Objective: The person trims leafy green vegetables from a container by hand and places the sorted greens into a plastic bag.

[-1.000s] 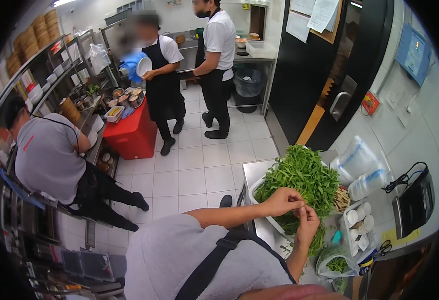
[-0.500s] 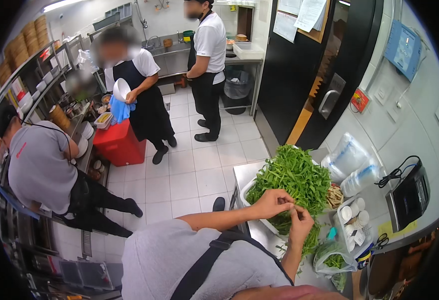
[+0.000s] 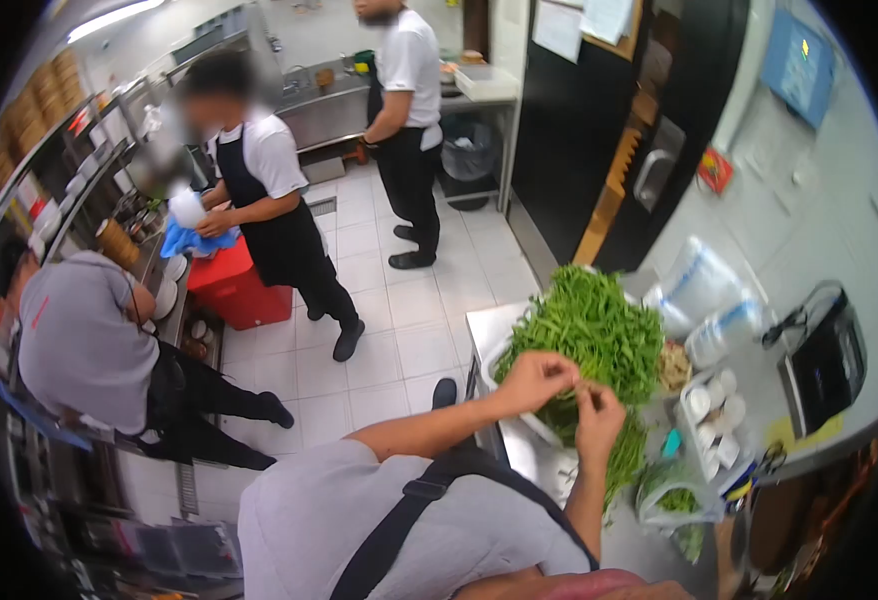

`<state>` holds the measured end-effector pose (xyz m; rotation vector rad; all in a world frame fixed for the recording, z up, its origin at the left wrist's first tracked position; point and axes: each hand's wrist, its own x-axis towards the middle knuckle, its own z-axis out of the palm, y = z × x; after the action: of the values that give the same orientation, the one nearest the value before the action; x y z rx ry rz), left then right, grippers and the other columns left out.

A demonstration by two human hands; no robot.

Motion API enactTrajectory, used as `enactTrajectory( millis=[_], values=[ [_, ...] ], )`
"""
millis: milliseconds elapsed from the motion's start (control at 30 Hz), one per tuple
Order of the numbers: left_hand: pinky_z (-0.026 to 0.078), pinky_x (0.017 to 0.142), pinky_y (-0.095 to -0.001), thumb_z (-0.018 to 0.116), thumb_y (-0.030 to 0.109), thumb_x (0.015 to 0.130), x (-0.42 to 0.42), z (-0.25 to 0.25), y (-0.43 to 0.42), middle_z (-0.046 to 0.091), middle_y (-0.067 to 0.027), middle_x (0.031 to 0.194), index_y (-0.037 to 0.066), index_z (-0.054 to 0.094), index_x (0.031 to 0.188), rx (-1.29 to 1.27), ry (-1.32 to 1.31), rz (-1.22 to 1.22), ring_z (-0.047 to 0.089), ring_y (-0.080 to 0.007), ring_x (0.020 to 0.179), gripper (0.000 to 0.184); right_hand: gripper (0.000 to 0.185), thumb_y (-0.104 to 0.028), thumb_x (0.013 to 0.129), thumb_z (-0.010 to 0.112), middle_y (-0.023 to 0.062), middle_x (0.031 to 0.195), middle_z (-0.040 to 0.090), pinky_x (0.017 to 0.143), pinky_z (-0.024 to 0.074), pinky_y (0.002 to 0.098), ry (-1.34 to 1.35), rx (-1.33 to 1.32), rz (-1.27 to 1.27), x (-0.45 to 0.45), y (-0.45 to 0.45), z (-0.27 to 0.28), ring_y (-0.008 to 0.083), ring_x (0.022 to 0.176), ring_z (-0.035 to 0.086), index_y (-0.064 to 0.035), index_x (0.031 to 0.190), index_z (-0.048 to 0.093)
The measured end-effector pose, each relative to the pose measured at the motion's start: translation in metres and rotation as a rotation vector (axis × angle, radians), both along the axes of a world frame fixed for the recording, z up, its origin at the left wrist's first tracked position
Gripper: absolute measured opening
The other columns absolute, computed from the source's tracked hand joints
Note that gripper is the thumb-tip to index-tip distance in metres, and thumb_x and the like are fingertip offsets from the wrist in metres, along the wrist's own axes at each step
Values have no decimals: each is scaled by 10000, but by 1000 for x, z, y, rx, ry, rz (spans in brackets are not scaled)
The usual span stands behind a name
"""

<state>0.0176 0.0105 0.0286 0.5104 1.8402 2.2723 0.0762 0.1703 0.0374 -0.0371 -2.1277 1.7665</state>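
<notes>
And here are the leafy greens (image 3: 599, 315), a big loose heap piled above the rim of a white tray (image 3: 539, 428) on the worktable (image 3: 629, 555), stems trailing over the near side. Right over that near edge, the left hand (image 3: 539, 382) has thumb and forefinger pinched together, and the right hand (image 3: 597, 415) faces it just beside, fingertips drawn together too! Whether a stem sits between those fingertips, I cannot tell; it's too small and blurred.

Near the right hand, a clear plastic bag (image 3: 677, 495) with more greens inside. Beyond it, a basket (image 3: 694, 440) of white cups (image 3: 724, 405), then plastic-wrapped packs (image 3: 699, 285) by the wall, and a black device (image 3: 827, 370) with a coiled cord.

Out across the tiled floor, a co-worker in a dark apron (image 3: 274, 210) has both hands at a white bowl (image 3: 187, 207) and a blue cloth (image 3: 194, 238), beside a red box (image 3: 241, 285). Another co-worker in a white shirt (image 3: 414, 65) stands near the black door (image 3: 584, 160); a third, in grey (image 3: 89, 330), bends at the shelving, far left.
</notes>
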Motion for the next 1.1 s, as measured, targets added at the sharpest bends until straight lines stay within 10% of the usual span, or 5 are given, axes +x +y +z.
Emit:
enactTrajectory(
  millis=[567,1100],
  values=[
    [513,705,-221,727,113,971,-14,53,0,708,-29,919,-18,697,1080,361,-180,105,623,-79,769,172,129,-64,888,754,75,906,723,759,502,270,100,-35,89,-32,-12,64,123,802,631,28,978,744],
    [495,675,-217,720,124,969,-4,15,-19,702,-12,861,-13,748,1089,-391,-19,17,603,-56,736,184,148,-33,947,702,122,1090,721,848,545,319,184,-549,-109,21,76,63,173,890,686,17,1085,679]
  ],
)
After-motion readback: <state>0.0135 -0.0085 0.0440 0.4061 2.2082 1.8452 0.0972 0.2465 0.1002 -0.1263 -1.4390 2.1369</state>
